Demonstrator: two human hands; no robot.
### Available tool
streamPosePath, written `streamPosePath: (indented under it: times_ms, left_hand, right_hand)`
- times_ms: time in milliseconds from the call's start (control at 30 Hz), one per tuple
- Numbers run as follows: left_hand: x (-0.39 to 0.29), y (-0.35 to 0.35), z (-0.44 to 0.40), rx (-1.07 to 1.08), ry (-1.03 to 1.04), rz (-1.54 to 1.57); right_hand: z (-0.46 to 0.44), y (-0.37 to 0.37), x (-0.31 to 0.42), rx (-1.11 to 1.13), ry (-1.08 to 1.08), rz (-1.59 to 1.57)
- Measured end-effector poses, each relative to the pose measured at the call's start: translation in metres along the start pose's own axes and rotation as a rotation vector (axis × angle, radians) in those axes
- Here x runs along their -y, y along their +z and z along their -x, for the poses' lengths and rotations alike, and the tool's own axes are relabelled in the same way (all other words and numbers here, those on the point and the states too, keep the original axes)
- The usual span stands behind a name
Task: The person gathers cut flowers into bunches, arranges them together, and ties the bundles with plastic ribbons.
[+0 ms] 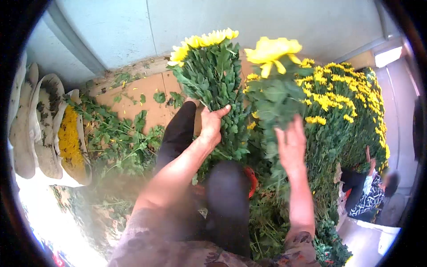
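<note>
My left hand (211,125) is closed around a bunch of yellow chrysanthemums (213,71), its thumb lying across the leafy stems. The bunch stands upright, blooms level at the top. To its right, my right hand (291,144) is slightly blurred and holds yellow chrysanthemum stems (280,95). Their large bloom (273,52) is raised close to the camera; leaves partly hide the fingers and the stem ends. My dark-trousered knees are below the hands, with part of a red object (251,181) showing beside one knee.
Cut chrysanthemums (342,107) are piled high along the right. Another person (367,191) is at the far right, a hand near the pile. Loose leaves and stems (122,142) litter the cardboard (133,95) at left, beside white sacks (44,133), one holding yellow petals. A pale wall (267,20) stands ahead.
</note>
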State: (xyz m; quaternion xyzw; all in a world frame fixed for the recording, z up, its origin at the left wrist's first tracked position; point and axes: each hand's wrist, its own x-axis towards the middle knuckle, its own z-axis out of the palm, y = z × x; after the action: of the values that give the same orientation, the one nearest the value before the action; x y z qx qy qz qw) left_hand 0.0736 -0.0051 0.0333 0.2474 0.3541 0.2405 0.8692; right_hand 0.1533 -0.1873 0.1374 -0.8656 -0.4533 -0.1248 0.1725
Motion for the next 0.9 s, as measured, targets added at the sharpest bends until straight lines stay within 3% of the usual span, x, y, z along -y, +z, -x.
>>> streamPosePath:
  times_ms: [67,133,233,333,400,467,600,633,667,733,800,833,900]
  left_hand:
    - [-0.005,-0.001,0.004,-0.028,-0.075,0.043]
    - [-0.005,-0.004,0.005,-0.023,-0.087,-0.004]
    - [0.004,-0.019,-0.001,0.103,-0.051,0.020]
    - [0.003,-0.021,0.007,0.211,-0.197,0.152]
    - [0.007,-0.016,0.009,0.267,-0.068,-0.024]
    - [0.006,-0.013,0.005,0.355,-0.133,0.044]
    - [0.003,-0.007,0.005,0.252,-0.034,0.045]
    - [0.008,-0.014,-0.004,0.193,0.001,-0.031]
    - [-0.003,-0.014,0.003,0.176,0.000,-0.063]
    - [-0.020,-0.021,0.010,0.116,-0.004,-0.127]
    - [-0.021,-0.045,-0.005,0.151,-0.038,0.013]
    - [-0.039,-0.044,0.010,0.179,-0.084,-0.019]
    - [-0.048,-0.067,0.002,0.150,0.012,-0.087]
  right_hand:
    - [-0.016,0.010,0.046,0.242,0.105,-0.210]
    - [-0.019,0.047,0.058,0.373,0.114,-0.080]
    - [-0.021,0.067,0.068,0.298,0.118,-0.072]
    - [-0.023,0.066,0.082,0.309,0.167,-0.046]
    - [-0.028,0.060,0.095,0.338,0.205,-0.017]
    - [-0.035,0.056,0.102,0.572,0.584,-0.225]
    - [-0.007,0.078,0.086,0.493,-0.001,0.062]
    - [-0.001,0.080,0.084,0.417,-0.063,0.040]
    - [0.001,0.067,0.088,0.462,-0.077,-0.010]
    - [0.017,0.048,0.086,0.259,-0.130,-0.270]
    - [0.043,0.030,0.062,0.252,-0.059,-0.432]
    - [0.066,0.034,0.042,0.204,0.064,-0.414]
    - [0.112,0.046,-0.006,0.133,0.271,-0.263]
